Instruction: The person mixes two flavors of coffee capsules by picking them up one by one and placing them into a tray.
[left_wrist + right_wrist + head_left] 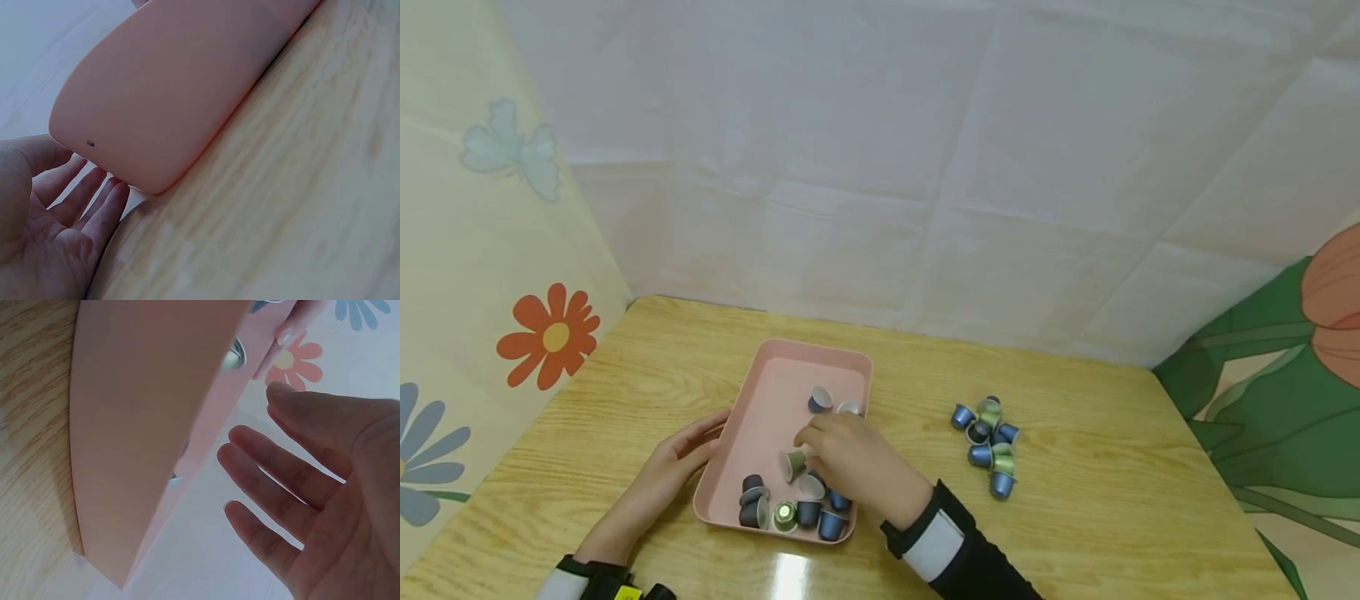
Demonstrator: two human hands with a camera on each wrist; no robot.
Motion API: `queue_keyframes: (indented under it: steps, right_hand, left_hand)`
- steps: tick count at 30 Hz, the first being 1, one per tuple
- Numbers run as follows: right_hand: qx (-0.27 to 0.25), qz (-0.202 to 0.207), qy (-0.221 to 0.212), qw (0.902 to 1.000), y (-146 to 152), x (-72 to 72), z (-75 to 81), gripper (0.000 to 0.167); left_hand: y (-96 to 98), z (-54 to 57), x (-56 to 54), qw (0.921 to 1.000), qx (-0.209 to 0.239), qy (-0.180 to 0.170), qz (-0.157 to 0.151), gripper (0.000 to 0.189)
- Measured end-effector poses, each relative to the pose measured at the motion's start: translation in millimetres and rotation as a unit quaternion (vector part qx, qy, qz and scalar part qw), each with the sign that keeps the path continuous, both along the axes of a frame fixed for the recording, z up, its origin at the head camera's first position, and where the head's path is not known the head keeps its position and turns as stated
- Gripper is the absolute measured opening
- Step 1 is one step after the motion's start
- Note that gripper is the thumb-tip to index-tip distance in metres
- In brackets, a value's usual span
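A pink tray (775, 375) holds several coffee capsules, most of them grouped at its near end. My left hand (673, 462) rests against the tray's left side, its extended fingers touching the wall (162, 94) in the left wrist view. Over the tray's right half is my right hand (850, 458), its fingers near a green capsule (793, 464) that lies tilted. The right wrist view shows the right hand (312, 481) with loosely spread fingers and nothing between them. A dark blue capsule (818, 402) lies farther back in the tray. The right hand hides part of the tray.
On the wooden table (1075, 517), right of the tray, lies a loose cluster of blue, green and dark capsules, among them a blue capsule (1002, 486). A white cloth backdrop (887, 208) hangs behind the table, with printed flower panels at both sides.
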State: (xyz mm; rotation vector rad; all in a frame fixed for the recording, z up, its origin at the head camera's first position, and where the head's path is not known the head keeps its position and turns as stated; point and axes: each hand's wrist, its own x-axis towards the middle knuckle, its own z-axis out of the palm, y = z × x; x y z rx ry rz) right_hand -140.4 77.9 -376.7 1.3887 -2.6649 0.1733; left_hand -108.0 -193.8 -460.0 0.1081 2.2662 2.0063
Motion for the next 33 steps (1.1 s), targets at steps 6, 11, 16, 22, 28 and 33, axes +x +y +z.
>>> queue_keyframes:
  steps: [6, 11, 16, 22, 28, 33]
  right_hand:
    - [-0.023, -0.014, -0.026, 0.9993, 8, 4.4, 4.0, 0.018]
    - [-0.045, -0.021, -0.043, 0.9978, 16, 6.5, 4.5, 0.018]
    - [-0.058, -0.033, -0.045, 0.9968, 28, 6.8, 3.1, 0.020]
    - [-0.075, -0.060, -0.013, 0.9953, 45, 9.1, 4.3, 0.027]
    - [-0.074, -0.104, -0.027, 0.9914, 60, 12.4, 8.0, 0.028]
    - [-0.075, -0.126, -0.047, 0.9881, 71, 14.4, 8.1, 0.029]
  left_hand:
    - [-0.7, 0.1, 0.2, 0.9999, 0.000, -0.013, 0.002, 0.056]
    - [-2.5, -0.7, 0.2, 0.9999, -0.006, -0.012, 0.003, 0.055]
    - [-2.2, -0.5, 0.5, 0.9999, -0.005, -0.010, 0.005, 0.055]
    - [0.3, -0.9, 0.9, 1.0000, 0.002, -0.009, 0.001, 0.056]
    - [0.2, -1.5, 0.1, 1.0000, 0.006, 0.001, -0.001, 0.054]
    - [-1.1, 0.0, 0.8, 1.0000, 0.003, -0.004, -0.002, 0.055]
